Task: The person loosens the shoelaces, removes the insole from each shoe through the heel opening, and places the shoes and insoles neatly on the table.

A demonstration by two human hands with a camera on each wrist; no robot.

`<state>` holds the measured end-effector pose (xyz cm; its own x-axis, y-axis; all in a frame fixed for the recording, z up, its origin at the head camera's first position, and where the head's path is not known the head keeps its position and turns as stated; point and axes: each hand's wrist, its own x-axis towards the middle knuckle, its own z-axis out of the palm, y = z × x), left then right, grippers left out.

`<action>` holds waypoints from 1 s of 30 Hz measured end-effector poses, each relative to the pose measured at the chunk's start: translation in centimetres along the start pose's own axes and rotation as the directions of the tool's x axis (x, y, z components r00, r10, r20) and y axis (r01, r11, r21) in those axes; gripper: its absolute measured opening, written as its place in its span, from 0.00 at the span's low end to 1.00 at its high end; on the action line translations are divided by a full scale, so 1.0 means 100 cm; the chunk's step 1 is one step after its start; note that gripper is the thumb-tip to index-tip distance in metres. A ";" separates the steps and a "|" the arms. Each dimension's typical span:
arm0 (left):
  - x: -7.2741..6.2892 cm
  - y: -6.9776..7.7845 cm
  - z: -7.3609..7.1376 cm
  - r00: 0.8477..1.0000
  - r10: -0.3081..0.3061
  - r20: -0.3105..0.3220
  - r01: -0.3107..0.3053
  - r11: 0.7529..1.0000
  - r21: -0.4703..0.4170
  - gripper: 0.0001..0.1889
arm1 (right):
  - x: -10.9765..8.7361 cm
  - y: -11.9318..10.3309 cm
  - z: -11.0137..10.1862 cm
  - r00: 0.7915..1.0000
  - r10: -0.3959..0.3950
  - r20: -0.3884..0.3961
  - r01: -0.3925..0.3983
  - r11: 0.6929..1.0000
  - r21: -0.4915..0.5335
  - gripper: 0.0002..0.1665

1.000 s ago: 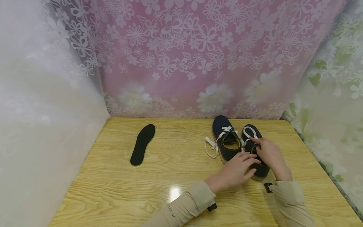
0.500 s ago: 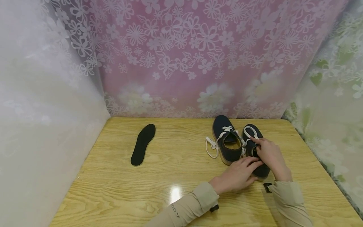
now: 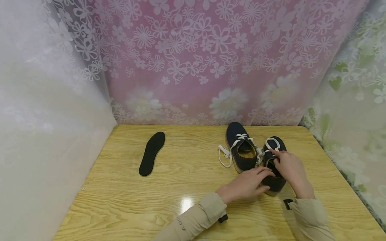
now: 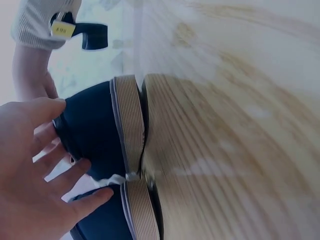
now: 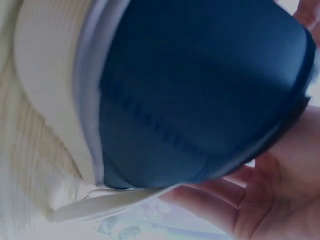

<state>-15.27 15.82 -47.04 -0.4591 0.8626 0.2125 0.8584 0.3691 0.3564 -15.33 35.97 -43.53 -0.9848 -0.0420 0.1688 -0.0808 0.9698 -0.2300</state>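
A dark navy sneaker (image 3: 273, 186) with white laces sits at the right side of the table. My right hand (image 3: 291, 169) grips its upper around the tongue and opening, and the raised white lace (image 3: 272, 142) loops just ahead of the fingertips. In the left wrist view, the left hand (image 4: 30, 165) is spread at the heel (image 4: 92, 130), thumb right at the heel rim and fingers extended. Beside it stands the matching sneaker (image 3: 233, 134), toe towards the back, its loose lace lying on the wood. The right wrist view shows the sneaker's side (image 5: 200, 90) up close.
A black insole (image 3: 151, 154) lies flat on the left half of the wooden table (image 3: 187, 150). A pink floral curtain (image 3: 193, 67) hangs behind the back edge, with pale sheets at both sides.
The gripped sneaker has shifted towards me and turned slightly, its toe going right. The right hand moved along with it. The left hand came to the heel, then drew back a little.
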 end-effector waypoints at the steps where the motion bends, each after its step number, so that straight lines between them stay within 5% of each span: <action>1: -0.002 -0.001 -0.001 1.000 -0.001 0.005 0.001 1.000 -0.020 0.24 | -0.002 0.000 0.000 1.000 0.003 0.004 -0.003 1.000 -0.004 0.26; 15: -0.023 -0.019 -0.014 0.999 -0.037 0.011 0.038 0.984 -0.173 0.20 | -0.021 -0.016 -0.008 0.998 -0.004 0.059 0.009 0.996 -0.083 0.25; 23: -0.032 -0.028 -0.022 0.998 -0.048 -0.051 0.038 0.981 -0.192 0.17 | -0.022 -0.012 -0.023 0.994 -0.021 0.110 0.016 0.999 0.044 0.29; 30: -0.025 -0.010 -0.017 0.975 -0.215 -0.047 0.207 0.969 -0.136 0.31 | -0.005 0.012 -0.019 1.000 -0.002 -0.004 0.002 0.996 0.085 0.26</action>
<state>-15.34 12.71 -46.35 -0.6434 0.7456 0.1735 0.7052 0.4891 0.5133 -14.68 37.61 -42.10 -0.9839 -0.0428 0.1735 -0.0958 0.9459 -0.3099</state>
